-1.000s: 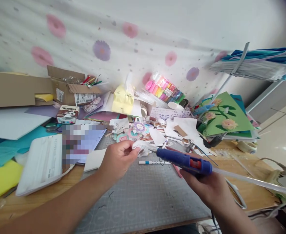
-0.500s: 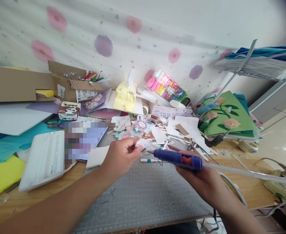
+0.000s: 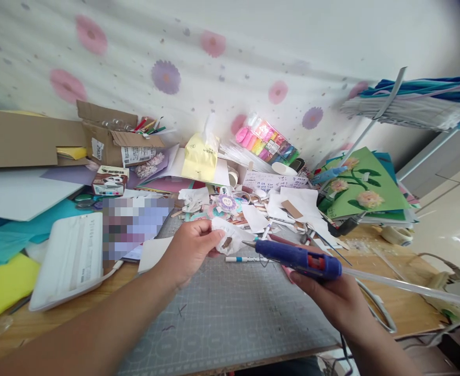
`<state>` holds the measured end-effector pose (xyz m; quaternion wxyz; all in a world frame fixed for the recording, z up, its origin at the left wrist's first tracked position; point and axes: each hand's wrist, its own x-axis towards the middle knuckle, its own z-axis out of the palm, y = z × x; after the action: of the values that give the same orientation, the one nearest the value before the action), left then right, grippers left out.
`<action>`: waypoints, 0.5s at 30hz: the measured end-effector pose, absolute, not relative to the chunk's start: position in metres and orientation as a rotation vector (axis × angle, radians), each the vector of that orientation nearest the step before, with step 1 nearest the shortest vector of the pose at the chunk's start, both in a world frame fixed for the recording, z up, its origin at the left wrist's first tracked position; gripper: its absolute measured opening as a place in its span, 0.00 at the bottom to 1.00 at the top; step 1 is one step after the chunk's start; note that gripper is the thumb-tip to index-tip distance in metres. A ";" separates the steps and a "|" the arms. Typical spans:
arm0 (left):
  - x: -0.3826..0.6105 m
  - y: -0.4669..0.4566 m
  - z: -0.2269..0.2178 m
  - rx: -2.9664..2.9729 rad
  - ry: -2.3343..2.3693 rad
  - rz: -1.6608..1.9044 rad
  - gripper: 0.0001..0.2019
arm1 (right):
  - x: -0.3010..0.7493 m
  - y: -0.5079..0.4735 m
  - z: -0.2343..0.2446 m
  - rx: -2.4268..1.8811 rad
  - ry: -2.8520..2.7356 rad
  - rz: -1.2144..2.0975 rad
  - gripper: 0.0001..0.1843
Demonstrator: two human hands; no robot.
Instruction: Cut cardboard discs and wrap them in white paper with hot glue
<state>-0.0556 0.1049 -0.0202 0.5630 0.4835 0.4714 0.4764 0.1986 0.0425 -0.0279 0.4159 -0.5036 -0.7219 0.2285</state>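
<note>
Between the thumb and fingers of my left hand (image 3: 186,253) is a crumpled white paper piece (image 3: 230,232), tissue-like, with a small brown patch near its lower edge. My right hand (image 3: 334,297) grips a blue hot glue gun (image 3: 292,256) whose nozzle points left. The nozzle tip is close to the right edge of the paper piece; whether they touch I cannot tell. A long clear glue stick (image 3: 406,284) sticks out of the gun's back. Behind the nozzle lies a white marker with a blue band (image 3: 236,259). Both hands are above the grey cutting mat (image 3: 230,318).
Paper scraps, pens and flower-shaped pieces (image 3: 226,202) are heaped at the mat's back. A tablet-like screen (image 3: 147,230) and a white device (image 3: 71,261) lie left. A cardboard box (image 3: 112,138), yellow tissue pack (image 3: 200,159) and green flower card (image 3: 359,188) stand behind.
The white paper piece has been turned so that more of it and its brown patch show. My right hand with the glue gun has shifted slightly right.
</note>
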 end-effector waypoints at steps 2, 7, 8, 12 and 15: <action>-0.056 0.106 -0.020 1.080 1.055 1.060 0.09 | 0.198 0.041 -0.031 -1.287 -1.765 0.623 0.16; -0.055 0.105 -0.021 1.031 1.011 1.025 0.09 | 0.194 0.042 -0.035 -1.324 -1.756 0.607 0.16; -0.055 0.105 -0.021 1.038 1.004 1.023 0.09 | 0.193 0.043 -0.035 -1.325 -1.773 0.610 0.16; -0.055 0.105 -0.023 1.063 1.014 1.024 0.09 | 0.190 0.046 -0.033 -1.331 -1.849 0.563 0.16; -0.054 0.106 -0.024 1.040 1.033 1.026 0.08 | 0.189 0.043 -0.034 -1.296 -1.856 0.476 0.17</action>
<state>-0.0541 0.1057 -0.0237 0.6259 0.4534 0.4502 0.4473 0.1888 0.0435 -0.0344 0.4025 -0.5130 -0.7344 0.1885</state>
